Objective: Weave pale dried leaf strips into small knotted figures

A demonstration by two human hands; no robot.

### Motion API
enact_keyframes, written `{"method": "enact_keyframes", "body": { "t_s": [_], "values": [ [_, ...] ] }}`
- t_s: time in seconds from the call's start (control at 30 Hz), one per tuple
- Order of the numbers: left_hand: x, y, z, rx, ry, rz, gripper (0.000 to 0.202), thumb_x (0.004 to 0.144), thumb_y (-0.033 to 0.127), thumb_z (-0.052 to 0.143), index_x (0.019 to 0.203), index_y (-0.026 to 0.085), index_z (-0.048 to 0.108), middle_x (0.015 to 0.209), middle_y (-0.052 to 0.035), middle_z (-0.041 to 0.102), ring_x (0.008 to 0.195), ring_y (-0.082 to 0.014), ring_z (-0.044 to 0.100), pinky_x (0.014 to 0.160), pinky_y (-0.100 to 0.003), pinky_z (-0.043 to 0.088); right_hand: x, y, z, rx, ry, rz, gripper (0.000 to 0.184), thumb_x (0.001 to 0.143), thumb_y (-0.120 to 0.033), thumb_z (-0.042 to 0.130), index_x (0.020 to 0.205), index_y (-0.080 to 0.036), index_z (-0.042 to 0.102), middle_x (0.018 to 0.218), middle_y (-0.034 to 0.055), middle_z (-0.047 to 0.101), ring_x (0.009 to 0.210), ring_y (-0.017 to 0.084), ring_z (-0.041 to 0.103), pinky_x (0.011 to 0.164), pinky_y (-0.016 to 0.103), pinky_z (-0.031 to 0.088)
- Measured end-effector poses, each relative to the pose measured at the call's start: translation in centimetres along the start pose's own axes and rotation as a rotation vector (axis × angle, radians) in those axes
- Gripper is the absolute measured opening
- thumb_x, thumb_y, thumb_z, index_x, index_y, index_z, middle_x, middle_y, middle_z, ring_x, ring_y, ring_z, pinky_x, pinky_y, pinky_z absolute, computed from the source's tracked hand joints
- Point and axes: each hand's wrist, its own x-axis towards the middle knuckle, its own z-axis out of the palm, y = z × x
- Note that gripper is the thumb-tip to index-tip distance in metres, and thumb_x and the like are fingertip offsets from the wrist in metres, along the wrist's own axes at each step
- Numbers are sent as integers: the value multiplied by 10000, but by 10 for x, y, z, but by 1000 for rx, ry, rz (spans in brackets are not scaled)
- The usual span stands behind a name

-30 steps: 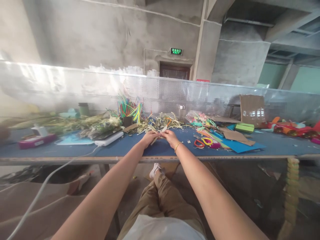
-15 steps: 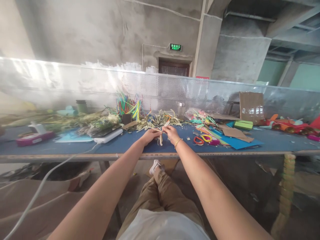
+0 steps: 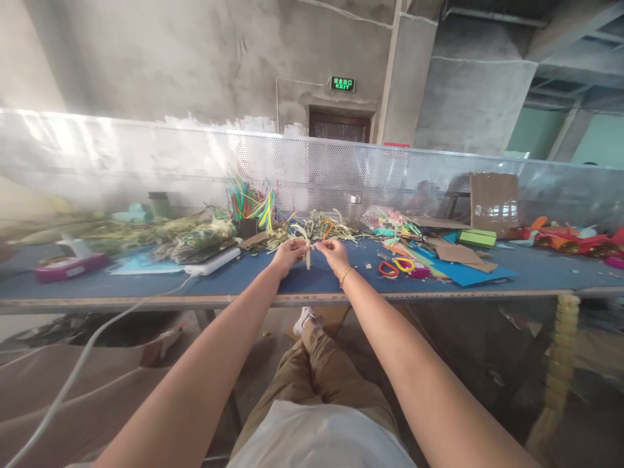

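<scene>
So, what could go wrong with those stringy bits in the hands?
The left hand holds thin, pale strips, which might slip or tear. Small scraps lie on the blue table near the right hand, so a dropped piece could get mixed in. The white cable hangs over the table's front edge, so someone might snag it.

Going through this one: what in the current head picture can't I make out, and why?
How the pale strips cross: head view, partly behind the fingers of the left hand, and too small.
Whether the right hand grips a strip: head view, too small.
Full extent of the red toys: head view, cut off by the right edge.
Where the white cable leads: head view, cut off at the lower left corner.
</scene>
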Motion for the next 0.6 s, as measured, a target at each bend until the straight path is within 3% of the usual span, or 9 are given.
{"method": "enact_keyframes", "body": {
  "t_s": [0.1,0.17,0.33,0.6],
  "values": [
    [1,0,-2,-38,-8,8,423,542,289,812,889,202,586,726,32,641,595,-89,567,574,-214,431,-5,-2,2,-192,-206,-77,289,621,-461,749,725,-200,682,731,11,682,700,158,606,694,273,446],
    [0,2,-2,-37,-30,-1,456,549,270,802,952,209,597,726,37,636,577,-80,555,557,-204,421,-6,-2,4,-284,-270,-103,252,627,-433,759,712,-205,692,711,5,682,689,158,608,686,272,435],
    [-1,3,0,-37,-30,-8,433,548,262,797,931,194,608,738,21,643,578,-87,556,544,-205,412,-5,1,6,-339,-282,-100,205,660,-389,743,696,-197,679,690,-1,674,663,146,596,656,261,420],
    [3,-4,-4,-39,7,-20,357,556,293,808,831,166,619,737,0,634,583,-87,554,537,-209,406,-5,2,9,-190,-271,-49,124,710,-271,660,684,-202,561,630,-28,645,600,129,584,610,243,433]
  ]
}}
